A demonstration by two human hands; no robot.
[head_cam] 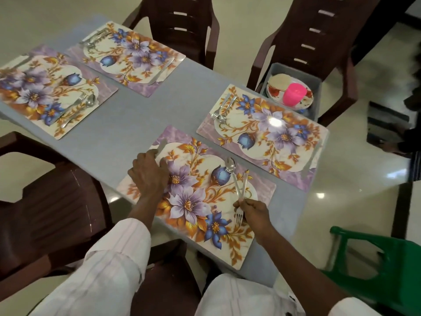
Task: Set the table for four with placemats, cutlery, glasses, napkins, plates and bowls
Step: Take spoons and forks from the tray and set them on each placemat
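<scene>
On a grey table (141, 115) four floral placemats (45, 87) are spread; behind, a tub (319, 87) of plates (276, 87) and a pink cup (293, 94) is set on a brown chair (319, 30). At the nearest placemat (196, 201)'s left edge a knife (162, 144) is apparently gripped by the curled left hand (148, 172); over its right side a spoon (232, 172) and fork (240, 215) are pinched by the right hand (254, 210).

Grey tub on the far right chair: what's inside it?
Inside the grey tub: a stack of floral plates with a pink cup standing on them. Anything beneath the plates is covered, and their count is unclear.
</scene>
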